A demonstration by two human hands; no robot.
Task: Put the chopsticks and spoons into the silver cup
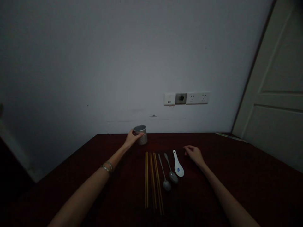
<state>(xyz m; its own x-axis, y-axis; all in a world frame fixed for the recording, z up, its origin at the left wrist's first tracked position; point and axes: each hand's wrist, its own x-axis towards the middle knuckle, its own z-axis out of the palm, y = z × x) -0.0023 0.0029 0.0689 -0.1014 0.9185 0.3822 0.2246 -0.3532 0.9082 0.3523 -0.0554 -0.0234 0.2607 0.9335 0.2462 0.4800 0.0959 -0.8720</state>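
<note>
My left hand is wrapped round the side of a silver metal utensil holder, which stands upright near the back of the table. Its rim faces up, and I cannot see what is inside. Three pairs of wooden chopsticks lie side by side in front of it, pointing away from me. To their right come a long-handled metal spoon, a second metal spoon and a white ceramic spoon with a blue mark. Just right of the ceramic spoon, my right hand rests on the table, fingers curled, with nothing visible in them.
The dark red table reaches back to a pale wall. Sockets are set in the wall above its back edge. A thin flat strip lies at the back right corner, beside a pale door. The light is dim.
</note>
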